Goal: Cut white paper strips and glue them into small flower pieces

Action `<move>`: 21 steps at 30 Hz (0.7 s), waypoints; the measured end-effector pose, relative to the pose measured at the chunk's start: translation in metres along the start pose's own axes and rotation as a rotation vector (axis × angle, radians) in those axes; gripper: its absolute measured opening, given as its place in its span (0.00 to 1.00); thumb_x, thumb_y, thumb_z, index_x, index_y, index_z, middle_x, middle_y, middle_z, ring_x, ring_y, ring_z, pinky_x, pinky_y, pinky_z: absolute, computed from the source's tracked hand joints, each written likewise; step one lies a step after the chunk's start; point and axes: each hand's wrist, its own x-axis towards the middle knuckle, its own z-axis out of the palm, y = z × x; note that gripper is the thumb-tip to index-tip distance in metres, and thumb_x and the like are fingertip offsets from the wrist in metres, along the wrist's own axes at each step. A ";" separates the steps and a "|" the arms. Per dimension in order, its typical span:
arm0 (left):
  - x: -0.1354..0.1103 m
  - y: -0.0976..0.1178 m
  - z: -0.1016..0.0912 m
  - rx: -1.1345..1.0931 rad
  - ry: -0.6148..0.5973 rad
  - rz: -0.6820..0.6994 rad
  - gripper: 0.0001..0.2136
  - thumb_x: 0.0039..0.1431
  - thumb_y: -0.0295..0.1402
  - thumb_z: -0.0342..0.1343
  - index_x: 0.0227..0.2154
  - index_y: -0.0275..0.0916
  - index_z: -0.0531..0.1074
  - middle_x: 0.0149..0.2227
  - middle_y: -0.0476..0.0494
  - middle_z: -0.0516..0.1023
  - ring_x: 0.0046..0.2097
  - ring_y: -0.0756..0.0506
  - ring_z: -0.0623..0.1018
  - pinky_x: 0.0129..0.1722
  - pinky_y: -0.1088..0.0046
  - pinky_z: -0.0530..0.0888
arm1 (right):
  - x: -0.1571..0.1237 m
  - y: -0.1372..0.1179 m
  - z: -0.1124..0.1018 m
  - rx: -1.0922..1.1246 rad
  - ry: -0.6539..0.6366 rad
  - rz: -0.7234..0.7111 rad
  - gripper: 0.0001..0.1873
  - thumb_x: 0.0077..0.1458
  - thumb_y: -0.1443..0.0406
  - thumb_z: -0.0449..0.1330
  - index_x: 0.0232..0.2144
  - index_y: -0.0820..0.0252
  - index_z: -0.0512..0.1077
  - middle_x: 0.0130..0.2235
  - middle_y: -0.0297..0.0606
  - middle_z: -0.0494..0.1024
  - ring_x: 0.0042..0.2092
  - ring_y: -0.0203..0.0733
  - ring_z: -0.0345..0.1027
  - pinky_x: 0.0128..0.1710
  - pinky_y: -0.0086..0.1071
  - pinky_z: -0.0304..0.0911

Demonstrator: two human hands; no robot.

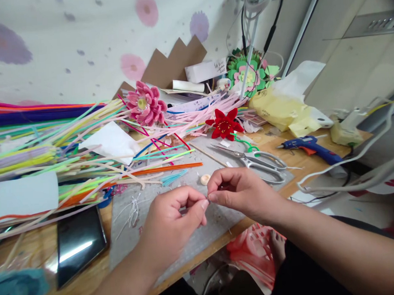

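Both grips are pinched shut in the head view: left hand (175, 216) and right hand (240, 191) meet fingertip to fingertip on a tiny piece (207, 197), too small for me to say what it is. It's held just above the grey mat (129, 242), near the front edge of the desk (267, 139).

My worry: the thing is so small that one slip probably drops it over that front edge, or into the white scraps (131, 211) on the mat, where I'd likely never find it. The scissors (252, 159) lie just beyond my right knuckles, so a careless push forward could catch them. The glue gun (310, 147) sits further toward the right edge.
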 end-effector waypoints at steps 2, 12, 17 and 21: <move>0.000 0.000 0.000 -0.045 -0.006 -0.014 0.07 0.54 0.30 0.55 0.21 0.41 0.72 0.18 0.55 0.73 0.22 0.52 0.70 0.24 0.77 0.65 | 0.000 0.000 0.000 -0.001 0.007 -0.007 0.09 0.45 0.63 0.64 0.23 0.63 0.70 0.23 0.29 0.68 0.26 0.31 0.57 0.27 0.29 0.53; 0.005 -0.002 -0.002 -0.355 -0.006 -0.100 0.07 0.53 0.29 0.58 0.21 0.39 0.72 0.17 0.55 0.71 0.21 0.54 0.68 0.23 0.78 0.64 | 0.005 0.005 -0.018 0.187 0.173 -0.078 0.17 0.49 0.53 0.64 0.24 0.61 0.67 0.23 0.31 0.71 0.27 0.33 0.64 0.33 0.31 0.62; 0.007 -0.003 -0.002 -0.427 0.021 -0.118 0.07 0.52 0.29 0.58 0.20 0.39 0.73 0.15 0.54 0.71 0.20 0.54 0.67 0.23 0.77 0.64 | 0.005 0.002 -0.049 0.174 0.375 -0.113 0.19 0.46 0.54 0.66 0.21 0.59 0.64 0.21 0.30 0.68 0.24 0.32 0.61 0.27 0.27 0.61; 0.008 -0.004 -0.003 -0.441 0.038 -0.125 0.07 0.52 0.29 0.58 0.20 0.39 0.73 0.15 0.55 0.70 0.20 0.54 0.66 0.25 0.76 0.64 | 0.003 0.005 -0.078 0.128 0.566 -0.158 0.18 0.49 0.55 0.63 0.20 0.58 0.61 0.20 0.27 0.62 0.22 0.30 0.59 0.23 0.26 0.58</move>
